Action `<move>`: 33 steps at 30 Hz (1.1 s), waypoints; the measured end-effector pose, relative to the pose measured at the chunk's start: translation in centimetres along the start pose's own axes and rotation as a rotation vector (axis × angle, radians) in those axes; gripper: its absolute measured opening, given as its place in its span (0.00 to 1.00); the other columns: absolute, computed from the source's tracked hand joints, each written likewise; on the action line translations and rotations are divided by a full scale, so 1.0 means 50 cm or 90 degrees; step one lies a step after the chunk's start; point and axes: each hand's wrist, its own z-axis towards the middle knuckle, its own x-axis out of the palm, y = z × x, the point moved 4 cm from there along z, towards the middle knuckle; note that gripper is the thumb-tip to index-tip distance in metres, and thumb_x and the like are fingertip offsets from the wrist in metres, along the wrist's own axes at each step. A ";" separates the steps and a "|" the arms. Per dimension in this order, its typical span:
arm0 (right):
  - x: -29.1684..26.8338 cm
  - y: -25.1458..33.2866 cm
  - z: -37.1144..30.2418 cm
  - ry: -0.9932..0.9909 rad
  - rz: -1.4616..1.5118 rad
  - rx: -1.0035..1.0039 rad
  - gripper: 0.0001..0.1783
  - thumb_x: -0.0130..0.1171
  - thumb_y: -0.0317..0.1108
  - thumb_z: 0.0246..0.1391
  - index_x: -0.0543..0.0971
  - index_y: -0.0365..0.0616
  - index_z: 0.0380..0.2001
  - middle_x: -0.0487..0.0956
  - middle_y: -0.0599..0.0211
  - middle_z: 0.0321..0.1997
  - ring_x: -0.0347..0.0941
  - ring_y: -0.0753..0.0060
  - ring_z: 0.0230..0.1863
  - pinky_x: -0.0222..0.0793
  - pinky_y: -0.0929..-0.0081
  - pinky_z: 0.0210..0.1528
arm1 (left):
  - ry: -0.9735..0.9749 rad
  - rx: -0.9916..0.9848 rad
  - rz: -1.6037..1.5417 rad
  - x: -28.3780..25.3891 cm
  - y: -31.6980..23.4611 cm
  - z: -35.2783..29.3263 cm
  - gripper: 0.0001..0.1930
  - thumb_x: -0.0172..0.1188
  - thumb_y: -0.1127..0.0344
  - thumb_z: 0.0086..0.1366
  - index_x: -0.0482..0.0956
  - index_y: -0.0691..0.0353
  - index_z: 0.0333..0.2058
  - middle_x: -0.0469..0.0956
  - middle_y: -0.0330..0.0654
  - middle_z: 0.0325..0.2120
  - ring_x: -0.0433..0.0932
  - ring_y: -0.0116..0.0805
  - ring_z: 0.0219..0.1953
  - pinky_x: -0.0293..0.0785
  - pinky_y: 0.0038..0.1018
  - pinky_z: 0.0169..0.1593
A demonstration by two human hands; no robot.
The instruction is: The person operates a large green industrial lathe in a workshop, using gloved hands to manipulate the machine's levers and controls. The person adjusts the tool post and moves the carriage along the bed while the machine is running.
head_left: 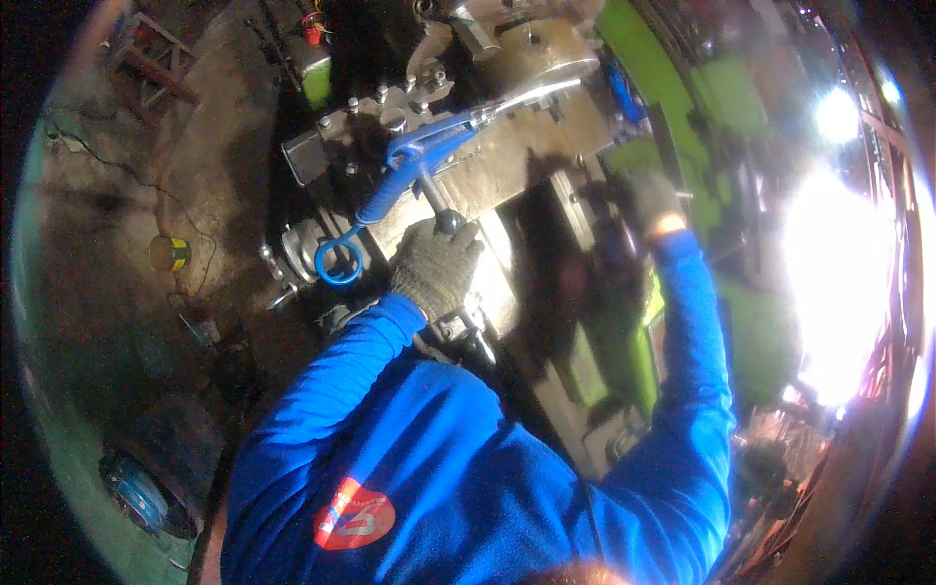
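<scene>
My left hand (438, 265), in a grey knit glove, is closed around the black-knobbed end of a metal lever (433, 198). The lever stands on a lathe's carriage (487, 180). Just beyond it, a blue air blow gun (429, 146) lies across the top of the carriage, its metal nozzle pointing to the far right. A blue hose loop (338, 261) hangs from its near end. My right hand (651, 203), also gloved, is reached out over the green part of the machine, beside a short thin rod (685, 195). Blur and shadow hide its fingers.
A round metal chuck (546, 51) sits at the far side, with several bolts (395, 97) left of it. A handwheel (300, 252) sticks out left of the carriage. On the floor are a yellow-and-black can (171, 253) and a blue round object (136, 495). Strong glare covers the right side.
</scene>
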 end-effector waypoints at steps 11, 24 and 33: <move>-0.018 0.015 0.006 -0.017 0.031 -0.043 0.17 0.68 0.35 0.50 0.81 0.50 0.45 0.85 0.50 0.41 0.81 0.40 0.46 0.77 0.46 0.48 | 0.053 -0.016 0.030 0.000 -0.003 0.005 0.10 0.54 0.57 0.64 0.82 0.50 0.38 0.77 0.39 0.43 0.72 0.38 0.55 0.65 0.44 0.59; 0.002 -0.026 -0.048 -0.111 0.208 0.070 0.22 0.69 0.45 0.52 0.83 0.50 0.49 0.84 0.47 0.42 0.78 0.35 0.47 0.74 0.47 0.48 | -0.040 -0.073 -0.131 0.035 0.012 -0.009 0.12 0.49 0.57 0.70 0.78 0.52 0.43 0.74 0.38 0.47 0.70 0.38 0.56 0.66 0.40 0.61; 0.129 0.018 -0.120 -0.187 0.633 0.313 0.28 0.62 0.50 0.64 0.79 0.39 0.57 0.85 0.50 0.46 0.82 0.56 0.48 0.76 0.61 0.51 | 0.068 -0.031 -0.010 -0.005 -0.004 0.005 0.10 0.53 0.58 0.67 0.80 0.53 0.39 0.76 0.39 0.44 0.72 0.40 0.54 0.66 0.42 0.60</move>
